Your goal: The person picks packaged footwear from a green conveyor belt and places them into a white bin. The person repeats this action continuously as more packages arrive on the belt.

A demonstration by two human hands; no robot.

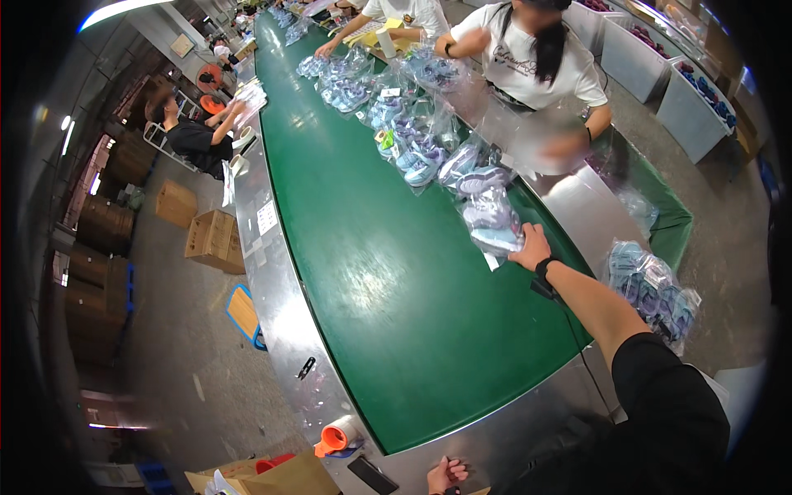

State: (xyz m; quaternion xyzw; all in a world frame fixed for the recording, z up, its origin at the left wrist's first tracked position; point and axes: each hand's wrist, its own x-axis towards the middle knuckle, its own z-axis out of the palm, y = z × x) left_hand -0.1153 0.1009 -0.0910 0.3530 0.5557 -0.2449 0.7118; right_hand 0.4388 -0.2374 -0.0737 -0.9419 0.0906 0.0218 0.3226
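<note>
My right hand [532, 247], with a black band at its wrist, reaches far over the green conveyor belt [371, 289]. Its fingers grip the near edge of a clear plastic bag of lilac and light-blue sneakers [493, 216]. Behind that bag, more bagged sneakers [421, 161] lie crowded along the belt's right side. Low in the picture, my left hand [447, 476] rests by the metal table edge, its fingers curled in and nothing visible in them. A dark phone [371, 476] lies just left of it.
An orange tape dispenser [332, 439] and black thread snips [306, 368] lie on the left metal ledge. Across the belt, a co-worker in a white shirt [536, 66] handles blurred plastic. More bagged shoes [652, 293] sit at right. Cartons [214, 239] stand on the floor at left.
</note>
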